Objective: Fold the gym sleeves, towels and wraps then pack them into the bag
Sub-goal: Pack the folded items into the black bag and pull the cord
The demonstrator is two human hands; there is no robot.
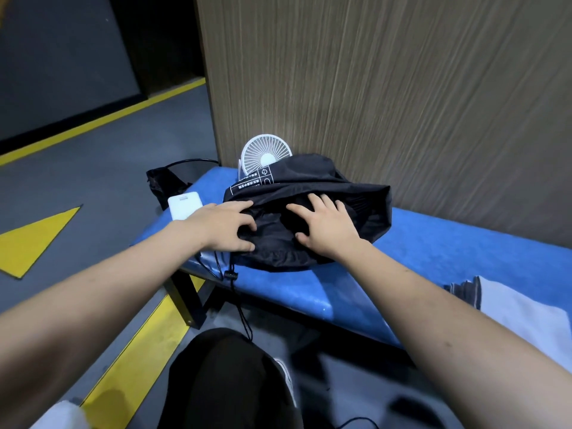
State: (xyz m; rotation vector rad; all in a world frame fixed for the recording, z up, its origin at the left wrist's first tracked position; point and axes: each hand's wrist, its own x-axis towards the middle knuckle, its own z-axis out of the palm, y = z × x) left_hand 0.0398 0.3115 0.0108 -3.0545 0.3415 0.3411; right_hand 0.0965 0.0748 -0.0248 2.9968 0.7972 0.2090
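Note:
A black drawstring bag [368, 199] lies on the left part of a blue padded bench [433, 258]. Its cord with a toggle [230, 275] hangs over the bench's front edge. My left hand [223, 227] rests on the bag's left side with the fingers bent down onto the fabric. My right hand [328, 227] lies flat on the middle of the bag, fingers spread. At the bench's right end sits a folded white towel [523, 314] with a grey folded cloth [464, 292] beside it.
A small white fan [264, 156] stands behind the bag against a wooden panel [387, 88]. A white power bank [184, 204] lies at the bench's left edge. A black bag [161, 181] sits on the grey floor with yellow lines. My knee [229, 382] is below.

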